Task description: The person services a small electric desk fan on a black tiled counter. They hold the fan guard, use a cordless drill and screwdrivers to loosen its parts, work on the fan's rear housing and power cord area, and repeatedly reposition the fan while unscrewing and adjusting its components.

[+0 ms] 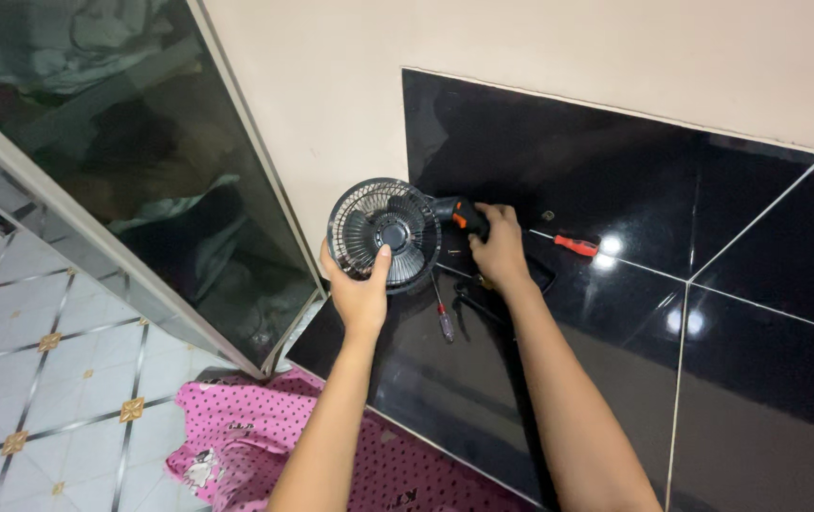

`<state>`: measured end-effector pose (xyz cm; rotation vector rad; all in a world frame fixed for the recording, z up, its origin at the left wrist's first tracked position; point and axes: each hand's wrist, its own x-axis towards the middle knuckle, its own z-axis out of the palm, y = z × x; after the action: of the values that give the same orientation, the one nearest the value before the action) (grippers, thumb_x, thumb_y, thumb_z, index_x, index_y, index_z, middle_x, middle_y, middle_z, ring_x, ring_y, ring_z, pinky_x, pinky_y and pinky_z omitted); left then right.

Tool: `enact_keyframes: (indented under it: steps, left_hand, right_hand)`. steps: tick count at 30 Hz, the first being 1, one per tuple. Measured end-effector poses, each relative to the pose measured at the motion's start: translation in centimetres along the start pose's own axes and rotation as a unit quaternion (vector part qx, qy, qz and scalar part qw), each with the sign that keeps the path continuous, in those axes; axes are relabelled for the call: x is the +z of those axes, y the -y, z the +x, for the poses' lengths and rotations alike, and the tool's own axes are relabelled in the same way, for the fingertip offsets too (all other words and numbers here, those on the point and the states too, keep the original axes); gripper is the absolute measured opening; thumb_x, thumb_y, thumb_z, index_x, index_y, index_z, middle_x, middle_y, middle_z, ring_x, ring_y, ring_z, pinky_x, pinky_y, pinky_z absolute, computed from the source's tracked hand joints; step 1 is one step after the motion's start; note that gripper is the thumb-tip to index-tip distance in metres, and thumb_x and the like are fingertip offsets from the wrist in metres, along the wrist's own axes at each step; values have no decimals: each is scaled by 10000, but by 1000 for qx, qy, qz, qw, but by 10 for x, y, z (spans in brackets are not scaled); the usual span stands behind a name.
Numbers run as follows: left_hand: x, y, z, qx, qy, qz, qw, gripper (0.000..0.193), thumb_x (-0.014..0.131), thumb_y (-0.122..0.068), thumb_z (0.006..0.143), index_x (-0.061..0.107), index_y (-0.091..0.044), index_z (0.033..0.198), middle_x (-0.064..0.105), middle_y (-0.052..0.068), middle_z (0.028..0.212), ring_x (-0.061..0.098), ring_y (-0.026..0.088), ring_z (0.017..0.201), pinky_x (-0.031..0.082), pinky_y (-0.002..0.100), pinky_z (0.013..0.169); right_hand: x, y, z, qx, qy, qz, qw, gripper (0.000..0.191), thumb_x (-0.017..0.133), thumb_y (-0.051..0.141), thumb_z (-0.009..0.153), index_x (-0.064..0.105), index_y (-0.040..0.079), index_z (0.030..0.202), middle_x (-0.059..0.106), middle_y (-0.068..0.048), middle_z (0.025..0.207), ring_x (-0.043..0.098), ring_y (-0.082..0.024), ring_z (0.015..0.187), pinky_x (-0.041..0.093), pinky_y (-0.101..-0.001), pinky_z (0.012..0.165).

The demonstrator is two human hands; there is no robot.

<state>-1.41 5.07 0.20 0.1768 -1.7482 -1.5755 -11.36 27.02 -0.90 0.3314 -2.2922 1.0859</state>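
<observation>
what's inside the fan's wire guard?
Inside the small black fan, grey blades ring a round dark hub, seen through the guard. The left hand covers the lower rim; the right hand grips the rear. Motor housing hidden.

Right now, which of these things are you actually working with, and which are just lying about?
In hand:
small black fan, held by left hand
fan's rear housing, gripped by right hand

Lying about:
orange-handled screwdriver
second screwdriver
pink dotted cloth
</observation>
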Motion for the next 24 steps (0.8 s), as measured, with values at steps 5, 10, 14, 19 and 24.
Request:
enact_keyframes:
  steps: [5, 10, 14, 19, 24]
  left_hand:
    - [-4, 11, -2, -19, 12, -32, 999, 863, 826, -320, 844, 348, -79, 1521, 665, 151, 1328, 679, 232, 1187, 483, 343, 1054]
    - [-24, 13, 0, -53, 25, -13, 998, 882, 852, -333, 838, 357, -88, 1525, 666, 145, 1318, 666, 224, 1188, 478, 344, 1048]
    - [-43, 5, -5, 3, 40, -94, 995, 872, 895, -213, 821, 402, -51, 1522, 650, 160, 1353, 651, 237, 1202, 501, 355, 1050]
    - [-62, -18, -14, -40, 54, -247, 967, 1024, 880, -44, 733, 275, -74, 1558, 636, 168, 1264, 664, 233, 1119, 556, 344, 969]
    - [-82, -28, -8, -122, 46, -334, 933, 1022, 833, 44, 728, 275, -126, 1567, 611, 145, 1283, 649, 222, 1128, 543, 346, 978]
  right_hand:
    - [-25, 31, 9, -9, -70, 16, 997, 324, 787, 73, 838, 740, 26, 1155, 688, -163, 1130, 685, -306, 1031, 536, -383, 920]
    - [-75, 106, -13, 6, -75, 202, 976, 154, 706, 81, 1009, 732, 30, 1152, 682, -115, 1049, 658, -144, 921, 538, -277, 809]
    - [-71, 164, -74, -30, -83, 163, 983, 103, 693, 49, 1021, 719, 6, 1111, 690, -122, 1022, 663, -165, 905, 544, -278, 801]
    - [-38, 208, -133, -136, -74, 117, 981, 318, 684, 2, 918, 638, 14, 1232, 593, -187, 1317, 646, -306, 1209, 577, -359, 972]
    - [-24, 206, -131, -156, -87, 6, 984, 839, 807, 54, 808, 355, -15, 1512, 356, -319, 1494, 412, -469, 1387, 413, -501, 1120]
